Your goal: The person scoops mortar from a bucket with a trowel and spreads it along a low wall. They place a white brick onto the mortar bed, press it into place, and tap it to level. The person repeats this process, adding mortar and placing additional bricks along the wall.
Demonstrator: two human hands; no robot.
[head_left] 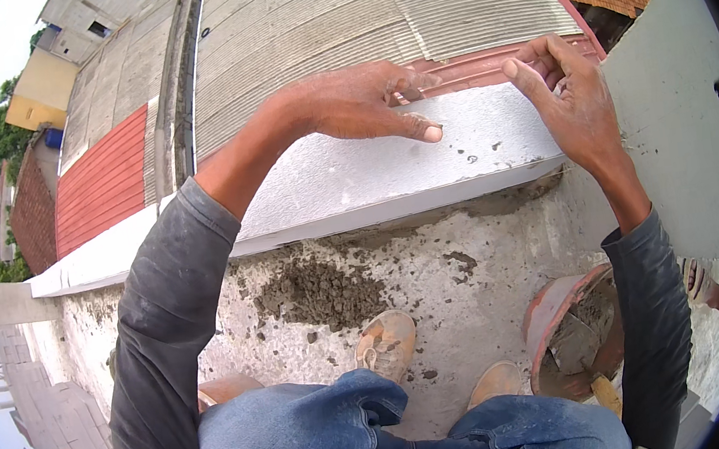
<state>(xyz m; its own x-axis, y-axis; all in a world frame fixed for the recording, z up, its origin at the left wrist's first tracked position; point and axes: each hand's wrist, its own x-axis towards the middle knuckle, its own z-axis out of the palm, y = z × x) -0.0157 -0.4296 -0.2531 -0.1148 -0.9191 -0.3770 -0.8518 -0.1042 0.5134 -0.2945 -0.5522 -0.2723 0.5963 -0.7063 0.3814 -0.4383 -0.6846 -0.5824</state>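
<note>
Head view shows left hand [353,109] and right hand [579,109] over white block [326,179], fingers [559,47] parted.

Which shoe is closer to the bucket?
The right shoe, its toe showing past the knee, sits just left of the reddish bucket; the left shoe is farther off, beside the mortar heap.

On my feed I count two bare hands: the left hand [357,105] at twelve o'clock, the right hand [578,109] at two. I see one long white ledge [388,166] toward twelve, one large heap of grey mortar [323,295] at seven and one reddish bucket [536,326] at four. I also make out two shoes [387,346], at six and five, two dark sleeves [173,313], at eight and four, and one blue container [54,137] at ten.
</note>
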